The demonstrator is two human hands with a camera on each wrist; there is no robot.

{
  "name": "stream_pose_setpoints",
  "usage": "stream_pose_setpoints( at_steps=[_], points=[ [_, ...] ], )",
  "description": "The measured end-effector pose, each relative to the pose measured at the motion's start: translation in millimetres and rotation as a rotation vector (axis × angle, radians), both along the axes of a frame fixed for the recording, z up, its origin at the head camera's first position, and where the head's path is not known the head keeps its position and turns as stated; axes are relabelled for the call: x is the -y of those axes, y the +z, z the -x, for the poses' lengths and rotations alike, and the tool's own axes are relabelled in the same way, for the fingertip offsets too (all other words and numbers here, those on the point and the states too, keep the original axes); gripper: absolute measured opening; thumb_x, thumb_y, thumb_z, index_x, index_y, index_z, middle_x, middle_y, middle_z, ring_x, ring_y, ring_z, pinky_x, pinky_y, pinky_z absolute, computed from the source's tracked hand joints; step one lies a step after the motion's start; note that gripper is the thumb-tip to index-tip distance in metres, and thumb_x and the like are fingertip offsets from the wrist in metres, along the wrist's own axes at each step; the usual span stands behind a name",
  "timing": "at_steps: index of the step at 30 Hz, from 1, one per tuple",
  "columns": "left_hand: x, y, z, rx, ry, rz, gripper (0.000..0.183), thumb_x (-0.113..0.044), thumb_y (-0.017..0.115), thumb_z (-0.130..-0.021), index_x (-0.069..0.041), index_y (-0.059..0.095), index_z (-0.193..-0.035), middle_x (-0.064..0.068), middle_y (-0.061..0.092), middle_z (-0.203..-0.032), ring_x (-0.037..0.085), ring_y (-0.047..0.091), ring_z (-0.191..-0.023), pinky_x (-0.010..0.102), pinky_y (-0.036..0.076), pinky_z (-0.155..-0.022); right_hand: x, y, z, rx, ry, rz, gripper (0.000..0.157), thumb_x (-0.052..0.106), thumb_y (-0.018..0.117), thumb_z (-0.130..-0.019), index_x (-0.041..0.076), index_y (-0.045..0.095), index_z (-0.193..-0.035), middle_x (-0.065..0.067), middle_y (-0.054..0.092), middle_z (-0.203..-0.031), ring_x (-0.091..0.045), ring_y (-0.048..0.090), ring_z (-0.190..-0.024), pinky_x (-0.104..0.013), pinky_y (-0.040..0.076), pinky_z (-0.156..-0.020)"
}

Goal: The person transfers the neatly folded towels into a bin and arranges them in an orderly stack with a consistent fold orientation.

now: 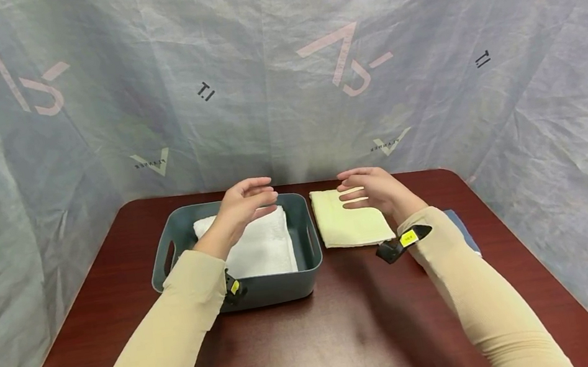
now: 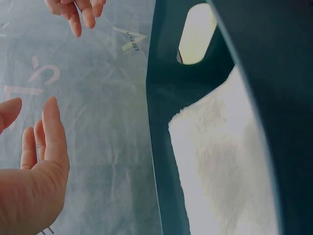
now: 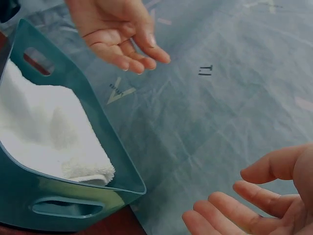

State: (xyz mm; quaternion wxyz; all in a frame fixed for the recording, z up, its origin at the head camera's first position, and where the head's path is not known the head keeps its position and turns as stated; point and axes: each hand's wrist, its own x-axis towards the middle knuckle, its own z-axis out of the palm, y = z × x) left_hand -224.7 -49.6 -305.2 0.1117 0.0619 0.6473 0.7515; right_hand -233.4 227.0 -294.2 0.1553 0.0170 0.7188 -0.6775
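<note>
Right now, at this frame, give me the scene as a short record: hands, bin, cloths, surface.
left hand: raised, holding nothing
right hand: raised, holding nothing
bin: dark teal, side handle openings
white towel: inside the bin
yellow cloth: folded, right of the bin
blue item: partly hidden by the right sleeve
table: reddish-brown

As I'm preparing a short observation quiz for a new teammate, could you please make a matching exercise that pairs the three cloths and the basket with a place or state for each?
1. White towel
2. Pale yellow towel
3. Blue cloth
4. Plastic basket

A. Partly hidden by the right sleeve in the head view
B. Has oblong handle openings
C. Lies inside a container
D. Lies on the table, just right of the container

Pairs: 1-C, 2-D, 3-A, 4-B
</note>
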Motion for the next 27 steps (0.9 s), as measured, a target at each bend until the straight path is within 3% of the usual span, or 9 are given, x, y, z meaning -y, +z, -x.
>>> stream_pose_setpoints(
  at_steps=[6,13,21,27],
  points=[
    [-15.2,-2.6,0.6,0.009,-0.016,-0.013,0.044,0.002,0.062,-0.086,0.000,0.050,-0.128,0.017,0.052,-0.120,0.026,0.057,-0.104,0.039,0.048,-0.088,-11.7,-2.5,-0.9,-0.017,-0.005,0.024,0.043,0.007,0.045,-0.095,-0.003,0.039,-0.136,-0.021,0.049,-0.119,-0.030,0.059,-0.099,-0.043,0.047,-0.089],
    [-34.8,-3.9,-1.4,0.039,-0.027,-0.042,0.045,0.005,0.061,-0.086,-0.001,0.050,-0.129,0.017,0.051,-0.122,0.031,0.053,-0.111,0.038,0.047,-0.090,-23.3,-2.8,-2.2,-0.023,-0.007,0.054,0.043,0.006,0.043,-0.097,-0.003,0.035,-0.139,-0.013,0.055,-0.107,-0.029,0.060,-0.099,-0.044,0.045,-0.091],
    [-58.7,-6.7,-1.3,0.057,-0.030,-0.049,0.043,0.003,0.061,-0.087,-0.003,0.051,-0.128,0.016,0.051,-0.121,0.030,0.055,-0.111,0.031,0.050,-0.085,-34.0,-5.3,-2.5,-0.011,-0.023,0.053,0.043,0.010,0.040,-0.099,-0.002,0.033,-0.140,-0.018,0.050,-0.117,-0.023,0.061,-0.093,-0.043,0.045,-0.091],
    [-73.6,-11.7,-1.5,0.054,-0.023,-0.011,0.040,0.001,0.062,-0.087,-0.004,0.053,-0.126,0.015,0.053,-0.118,0.027,0.056,-0.108,0.032,0.048,-0.087,-42.8,-7.6,-1.1,0.003,-0.031,0.046,0.045,0.009,0.039,-0.099,-0.001,0.031,-0.142,-0.027,0.037,-0.135,-0.030,0.055,-0.107,-0.043,0.043,-0.093]
  ],
)
